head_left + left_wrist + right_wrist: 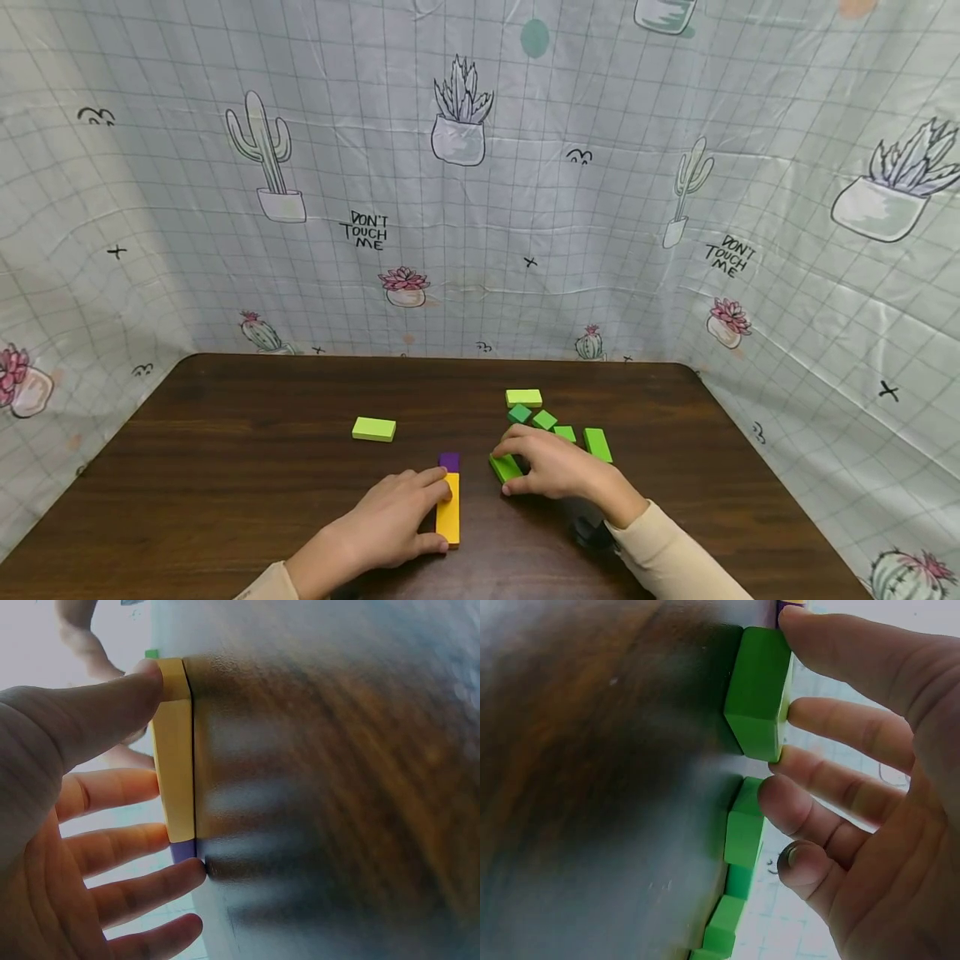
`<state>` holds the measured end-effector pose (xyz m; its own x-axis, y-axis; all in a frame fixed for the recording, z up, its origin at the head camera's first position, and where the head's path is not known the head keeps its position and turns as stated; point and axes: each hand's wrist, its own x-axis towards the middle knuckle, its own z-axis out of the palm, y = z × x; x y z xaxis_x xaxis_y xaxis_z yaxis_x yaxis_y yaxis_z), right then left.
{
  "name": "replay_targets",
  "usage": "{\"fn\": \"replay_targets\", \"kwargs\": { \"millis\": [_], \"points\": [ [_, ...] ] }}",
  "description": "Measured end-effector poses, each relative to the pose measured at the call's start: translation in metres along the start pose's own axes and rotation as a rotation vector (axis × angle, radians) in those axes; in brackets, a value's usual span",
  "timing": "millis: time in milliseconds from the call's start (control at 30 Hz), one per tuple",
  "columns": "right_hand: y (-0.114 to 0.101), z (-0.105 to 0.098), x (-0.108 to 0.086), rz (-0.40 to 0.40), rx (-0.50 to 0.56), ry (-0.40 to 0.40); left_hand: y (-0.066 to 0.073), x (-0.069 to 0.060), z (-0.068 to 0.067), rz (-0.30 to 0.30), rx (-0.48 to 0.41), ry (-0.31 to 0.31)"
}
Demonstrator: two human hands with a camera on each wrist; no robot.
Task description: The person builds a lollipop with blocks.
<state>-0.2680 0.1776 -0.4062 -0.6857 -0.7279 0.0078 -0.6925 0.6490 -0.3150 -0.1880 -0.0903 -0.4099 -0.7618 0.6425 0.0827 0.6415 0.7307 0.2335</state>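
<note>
My left hand point(390, 515) holds a long yellow block point(448, 517) lying on the table, thumb at its near end and fingertips over its upper part. A purple block point(449, 462) touches the yellow block's far end; in the left wrist view a fingertip lies beside this purple block point(183, 851). To the right, my right hand point(551, 467) grips a green rectangular block point(506, 468) between thumb and fingers. The right wrist view shows the thumb at one end of that green block point(759, 679) and the fingertips along it. Part of it is hidden by the hand in the head view.
Beyond my right hand lie small green cubes point(545, 420), a dark green cube point(519, 414) and a light green block point(523, 398). Another green block point(597, 445) sits right of them, and a lime block point(373, 429) at left. Patterned cloth point(480, 208) surrounds the table's far edge.
</note>
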Motion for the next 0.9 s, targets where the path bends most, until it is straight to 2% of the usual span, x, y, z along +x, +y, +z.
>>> {"fn": "replay_targets", "kwargs": {
  "millis": [200, 400, 500, 700, 900],
  "points": [
    [0.000, 0.001, 0.005, -0.011, -0.001, 0.010, 0.000, 0.000, 0.001, 0.000, -0.007, -0.006],
    [-0.003, -0.001, 0.005, 0.096, -0.023, 0.028, 0.000, 0.000, 0.000, 0.001, 0.005, 0.003],
    [-0.005, 0.000, 0.006, 0.122, -0.054, 0.021, -0.001, -0.001, 0.000, -0.001, 0.007, 0.007],
    [-0.007, 0.001, 0.010, 0.120, -0.063, 0.001, -0.001, -0.001, 0.001, -0.004, 0.002, 0.004],
    [-0.007, 0.001, 0.017, 0.113, -0.056, 0.015, -0.001, 0.000, 0.001, -0.009, -0.002, 0.000]
  ]
}}
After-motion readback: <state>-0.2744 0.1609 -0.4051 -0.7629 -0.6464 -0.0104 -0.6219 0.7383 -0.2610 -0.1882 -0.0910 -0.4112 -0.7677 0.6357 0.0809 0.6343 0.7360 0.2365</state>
